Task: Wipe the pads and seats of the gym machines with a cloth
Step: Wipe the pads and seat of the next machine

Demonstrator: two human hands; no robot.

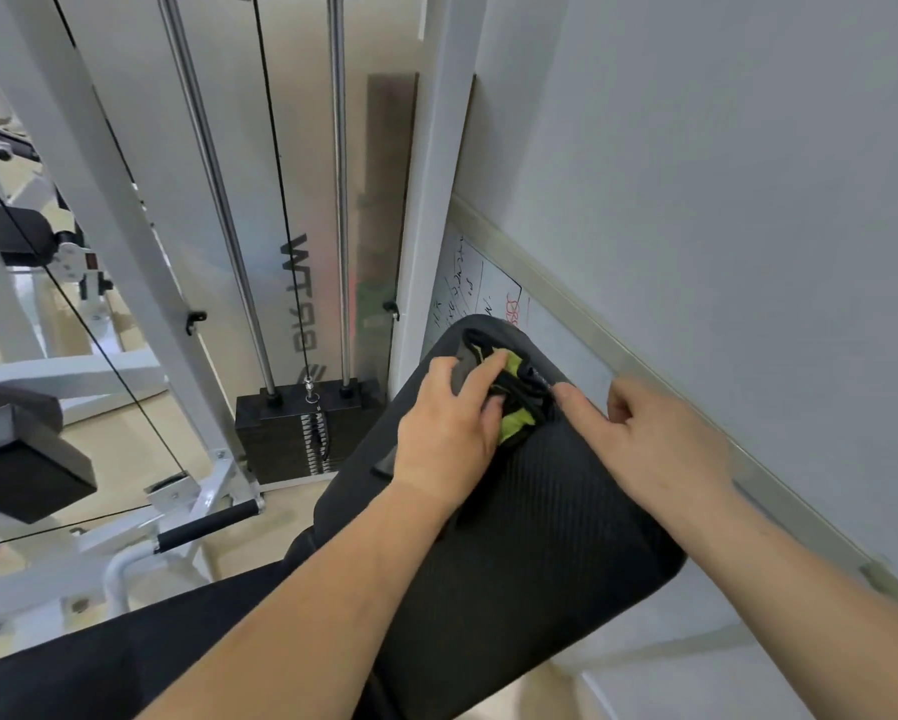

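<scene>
**Bunched cloth gripped on a gym pad**

On the long black ribbed vinyl pad (530,511), toward its far end, my left hand (446,428) grips a crumpled black-and-lime cloth (519,402). My right hand (665,444), fingers curled, touches the cloth's edge; I cannot tell if it pinches. Bunched so tightly, the cloth may skip patches or slide off the pad's far end.

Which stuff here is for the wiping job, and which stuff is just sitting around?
For the job:
- cloth, bunched up on top of the black pad
- left hand, gripping the cloth
- right hand, touching the cloth's edge

Just sitting around:
- weight stack
- whiteboard with writing, low on the wall
- handle with a black grip
</scene>
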